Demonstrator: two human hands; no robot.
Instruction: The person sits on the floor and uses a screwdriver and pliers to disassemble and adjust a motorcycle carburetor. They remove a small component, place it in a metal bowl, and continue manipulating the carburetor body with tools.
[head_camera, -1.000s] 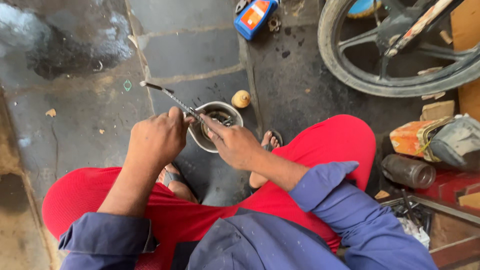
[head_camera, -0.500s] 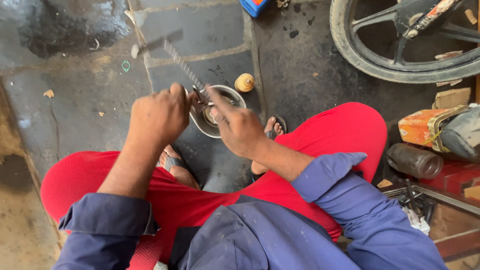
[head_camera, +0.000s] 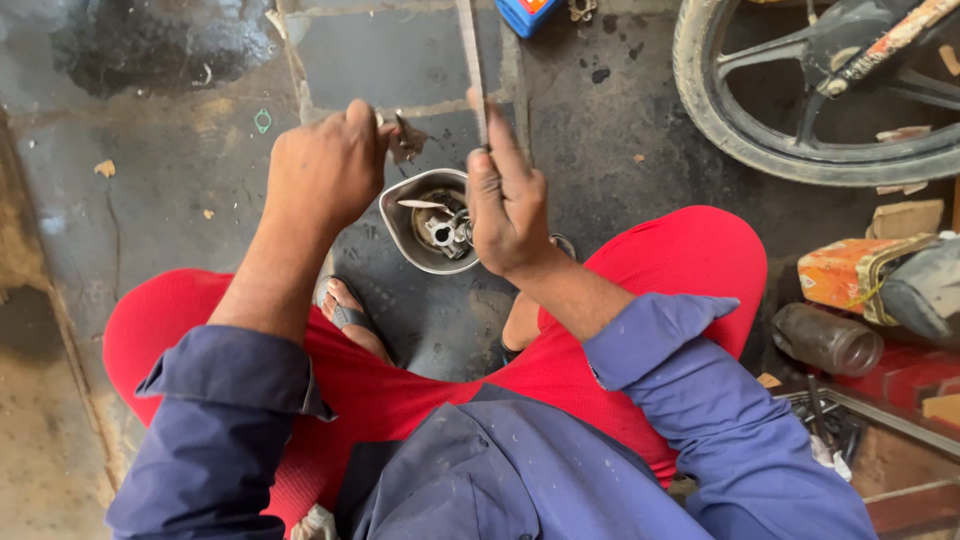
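The floor (head_camera: 180, 190) is dark, stained concrete slabs with cracked joints and a wet patch at the upper left. On it stands a metal bowl (head_camera: 415, 250) of small parts. A green ring (head_camera: 263, 121) lies near a joint. A blue box (head_camera: 527, 14) sits at the top edge, a wheel (head_camera: 800, 150) rests at the upper right, and a dark bottle (head_camera: 825, 340) lies at the right.

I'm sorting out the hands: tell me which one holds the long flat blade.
The right hand; it holds the blade upright, while the left hand pinches a small ragged piece.
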